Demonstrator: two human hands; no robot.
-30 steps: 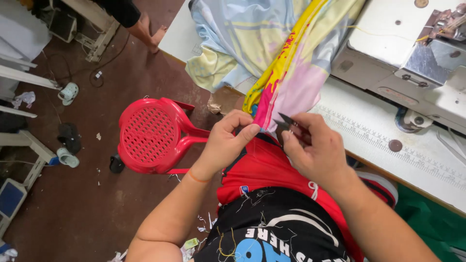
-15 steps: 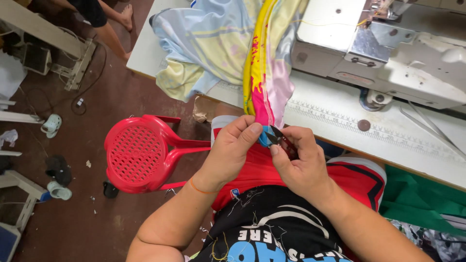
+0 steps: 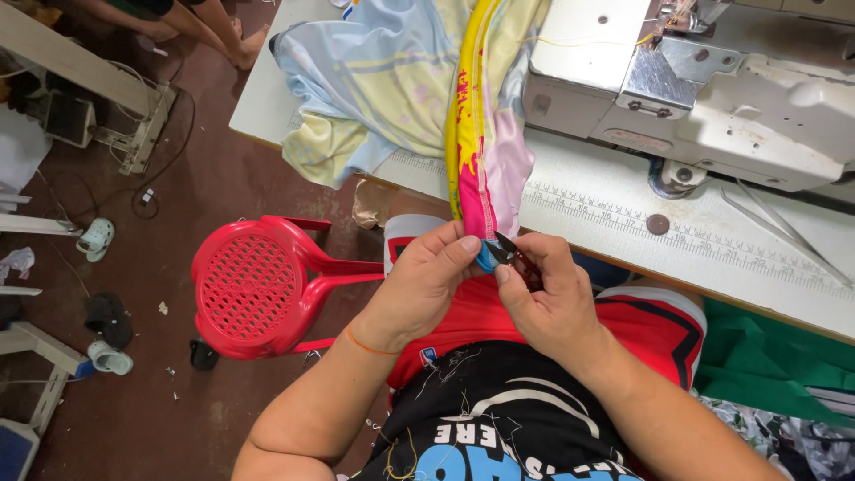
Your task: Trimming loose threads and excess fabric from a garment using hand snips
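My left hand [image 3: 426, 283] pinches the lower end of a colourful garment [image 3: 485, 169], a strip of yellow, pink and pale blue cloth that hangs off the white sewing table [image 3: 614, 227]. My right hand [image 3: 550, 298] holds small dark thread snips [image 3: 509, 249] with the blades at the blue tip of that cloth, right beside my left thumb. Both hands meet over my lap, just in front of the table's edge. The rest of the garment [image 3: 374, 89] lies bunched on the table to the left of the sewing machine [image 3: 712, 80].
A red plastic stool [image 3: 258, 285] stands on the brown floor at my left. Another person's bare legs [image 3: 191, 31] show at the top left near a white table frame [image 3: 98, 89]. Green cloth [image 3: 766, 365] lies at my right. Sandals and scraps dot the floor.
The view has drifted so the table and machine sit lower and nearer the centre. My hands stay together at the cloth's end, with the snips still at its tip.
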